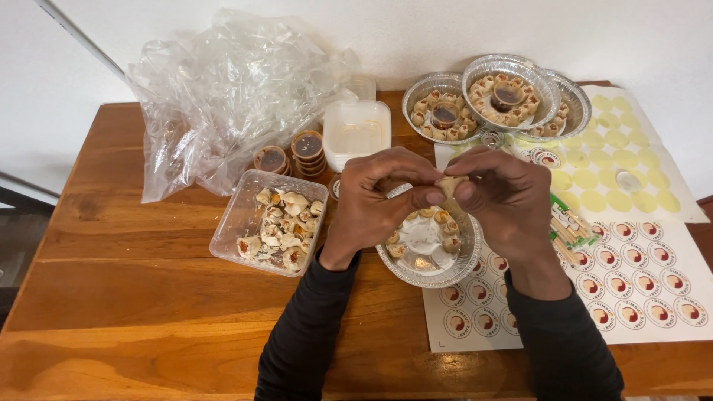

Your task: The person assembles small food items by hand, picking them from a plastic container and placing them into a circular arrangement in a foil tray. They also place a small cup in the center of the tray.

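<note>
While both hands meet above the nearest foil tray [462, 269], the chief hazard is judged to be a dropped or crushed dumpling [451, 185]: it is pinched between the fingertips of the left hand [375, 199] and the right hand [505, 199], directly over that tray, and a slip or too hard a squeeze could split it or knock the pieces already lining the rim out of place. A second risk is the sleeves brushing the sticker sheets below the wrists.

Count, largest to smallest:
- Wooden table [134, 312]: one.
- Crumpled clear plastic bag [230, 89]: one, at rear left.
- Sticker sheets: two. The lower sheet [639, 289] carries round red-and-white labels; the upper sheet [624, 160] is mostly peeled, showing yellow backing circles.
- Clear plastic tub [239, 215] of loose dumplings: one, left of the hands; contents too heaped to count.
- White lidded container [356, 134]: one.
- Foil trays: four seen. Three filled at rear [512, 93], overlapping, two showing a dark sauce cup in the centre; one part-filled under the hands, holding about seven dumplings along its rim, partly hidden.
- Loose sauce cups [307, 148]: one stack plus a single cup beside it; number in the stack cannot be told.
- Packet of wooden picks [572, 226]: one, just right of the right hand.
</note>
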